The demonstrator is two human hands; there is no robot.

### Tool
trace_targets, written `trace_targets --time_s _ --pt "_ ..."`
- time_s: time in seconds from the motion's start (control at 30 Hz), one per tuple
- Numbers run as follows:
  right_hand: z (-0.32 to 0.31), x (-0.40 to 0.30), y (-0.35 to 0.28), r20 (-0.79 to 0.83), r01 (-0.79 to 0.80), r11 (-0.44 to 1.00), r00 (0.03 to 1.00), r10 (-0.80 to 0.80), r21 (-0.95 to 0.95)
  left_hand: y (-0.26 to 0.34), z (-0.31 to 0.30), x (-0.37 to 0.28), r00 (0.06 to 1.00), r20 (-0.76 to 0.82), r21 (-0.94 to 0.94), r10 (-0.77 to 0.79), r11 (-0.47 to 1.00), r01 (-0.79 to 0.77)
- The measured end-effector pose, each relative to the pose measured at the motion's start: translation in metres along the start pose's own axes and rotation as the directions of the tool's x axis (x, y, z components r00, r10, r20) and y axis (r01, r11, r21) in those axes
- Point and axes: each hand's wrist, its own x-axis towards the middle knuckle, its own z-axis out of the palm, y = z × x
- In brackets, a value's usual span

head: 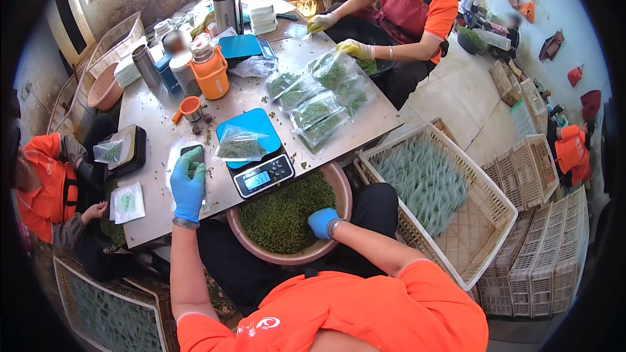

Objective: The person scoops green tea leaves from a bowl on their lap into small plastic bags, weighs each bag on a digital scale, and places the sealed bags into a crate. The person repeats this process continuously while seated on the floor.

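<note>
My left hand, in a blue glove, is at the table's near edge, over a white stack of plastic bags and against a small dark object; whether it grips anything is unclear. Between my knees stands a pinkish plastic basin full of small green leaves. My right hand, also gloved in blue, dips into these leaves at the right side, its fingertips hidden. Ahead is a digital scale with a blue platform and lit display. A clear bag of greens lies on that platform.
Filled bags cover the table's right side. Orange flask and cup stand behind the scale. A crate of bagged greens sits at my right. Co-workers sit across and at left, near another scale.
</note>
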Motion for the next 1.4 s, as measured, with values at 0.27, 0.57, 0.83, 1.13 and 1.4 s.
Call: trace_targets --time_s 0.27,0.57,0.83,1.13,1.4 --pt "0.007 -0.006 0.000 -0.048 -0.072 0.995 0.996 0.075 0.067 -0.010 0.024 -0.010 0.992 0.088 0.204 0.096 0.973 -0.112" --pt "-0.021 -0.029 -0.011 -0.328 0.037 0.935 0.941 0.087 0.354 0.014 0.036 0.014 0.941 0.291 0.392 0.173 0.876 -0.282" --pt "-0.024 -0.038 -0.014 -0.443 0.178 0.713 0.873 0.204 0.678 0.025 0.039 0.013 0.937 0.349 0.491 0.008 0.850 -0.190" --pt "-0.039 -0.055 -0.025 -0.321 0.092 0.740 0.931 0.173 0.666 0.003 0.070 0.044 0.927 0.374 0.343 0.035 0.923 -0.173" --pt "-0.096 -0.040 -0.019 -0.830 0.289 0.926 0.556 0.044 0.243 0.010 0.061 0.023 0.926 0.348 0.254 0.146 0.936 -0.243"
